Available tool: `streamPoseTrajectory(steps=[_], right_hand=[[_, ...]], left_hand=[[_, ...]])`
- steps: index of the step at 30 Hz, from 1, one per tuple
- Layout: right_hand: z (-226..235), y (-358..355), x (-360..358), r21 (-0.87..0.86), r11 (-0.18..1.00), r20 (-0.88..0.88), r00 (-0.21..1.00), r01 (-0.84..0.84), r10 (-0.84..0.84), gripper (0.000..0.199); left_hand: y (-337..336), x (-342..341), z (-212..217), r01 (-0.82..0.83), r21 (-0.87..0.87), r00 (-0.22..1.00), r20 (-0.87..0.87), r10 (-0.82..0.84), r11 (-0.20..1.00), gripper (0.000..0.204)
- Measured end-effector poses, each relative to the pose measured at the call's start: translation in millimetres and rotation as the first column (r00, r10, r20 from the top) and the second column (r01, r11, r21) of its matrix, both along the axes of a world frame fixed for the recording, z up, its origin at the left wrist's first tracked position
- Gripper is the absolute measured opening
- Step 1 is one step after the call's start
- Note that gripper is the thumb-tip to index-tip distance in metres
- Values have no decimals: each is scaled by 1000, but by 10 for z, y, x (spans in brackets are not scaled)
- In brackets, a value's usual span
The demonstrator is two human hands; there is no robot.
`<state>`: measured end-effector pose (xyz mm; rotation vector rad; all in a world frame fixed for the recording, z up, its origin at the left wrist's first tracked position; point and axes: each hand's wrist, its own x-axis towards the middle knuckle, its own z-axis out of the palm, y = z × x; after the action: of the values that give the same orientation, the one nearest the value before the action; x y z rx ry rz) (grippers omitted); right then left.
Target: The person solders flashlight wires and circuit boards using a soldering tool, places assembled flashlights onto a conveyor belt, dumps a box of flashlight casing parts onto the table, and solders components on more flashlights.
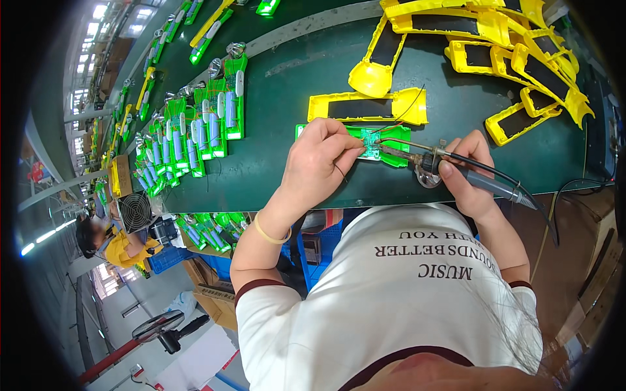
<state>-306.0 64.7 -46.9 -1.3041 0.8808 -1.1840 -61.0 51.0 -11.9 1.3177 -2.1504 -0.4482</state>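
A green flashlight housing [398,135] lies across the bench in front of me, with a small green circuit board [370,144] inside it. My left hand [319,159] is closed in a pinch over the board's left side, on a thin wire [340,173] that trails below the fingers. In my right hand [471,173] is the grey handle of a soldering iron [492,185], its tip pointing left at the board. A thin metal tube [414,145] runs along the iron to the board. Beneath the iron sits a shiny round reflector [427,176] at the housing's right end.
Just beyond the housing lies a yellow shell [411,106] with a black strip; more yellow shells [456,23] pile up at the far right. Several green housings with blue cells [212,124] stand in rows to the left. The iron's black cable [551,221] hangs right. Another person [127,244] sits far left.
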Motion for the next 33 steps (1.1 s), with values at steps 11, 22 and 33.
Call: streamPoseTrajectory(steps=[11,22,33], right_hand=[[33,-36,25,8,1000,-140,990,-7,8,27],[35,1,-43,82,996,161,986,19,-32,24],[36,40,-58,102,993,166,983,55,-72,26]], left_hand=[[-3,-39,25,-6,-23,999,47,7,1000,13],[-1,-60,77,8,-4,996,85,-8,1000,10],[49,134,301,-96,-273,964,215,158,957,39]])
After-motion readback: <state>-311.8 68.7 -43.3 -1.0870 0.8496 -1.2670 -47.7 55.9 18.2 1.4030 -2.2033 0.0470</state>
